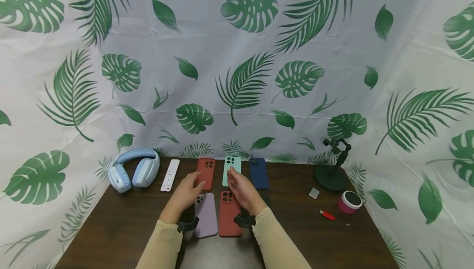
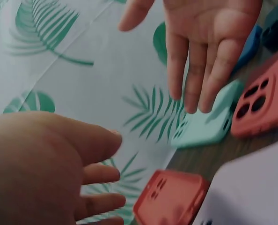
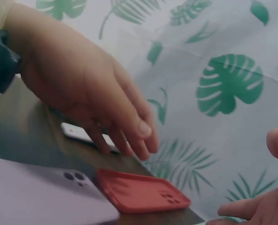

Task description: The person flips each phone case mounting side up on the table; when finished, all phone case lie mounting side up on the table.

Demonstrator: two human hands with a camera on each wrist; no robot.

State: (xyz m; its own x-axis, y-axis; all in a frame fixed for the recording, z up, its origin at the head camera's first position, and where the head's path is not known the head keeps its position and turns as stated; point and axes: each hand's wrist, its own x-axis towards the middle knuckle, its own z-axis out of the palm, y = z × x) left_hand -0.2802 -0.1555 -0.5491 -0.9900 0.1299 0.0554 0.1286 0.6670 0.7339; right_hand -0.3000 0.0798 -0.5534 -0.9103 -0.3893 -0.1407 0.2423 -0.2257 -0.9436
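Both hands hover over two rows of phone cases. My left hand [image 1: 185, 194], fingers relaxed and holding nothing, is beside the back-row red phone case [image 1: 205, 178]. Opposite it, my right hand [image 1: 244, 191] has its palm turned inward and fingers straight, overlapping the mint phone case [image 1: 226, 174] in the head view. A navy phone case [image 1: 259, 174] lies to the right in the back row. In front are a lilac phone case [image 1: 206, 219], a second red phone case [image 1: 230, 221] and a dark case [image 1: 266, 198], mostly hidden by the right arm.
Left on the dark wooden table [image 1: 111, 228] are blue headphones [image 1: 147, 170] and a white remote [image 1: 170, 175]. To the right stand a black lamp-like stand [image 1: 331, 176] and a pink round container [image 1: 349, 202], near a red USB stick [image 1: 327, 215] and a small grey block [image 1: 314, 193].
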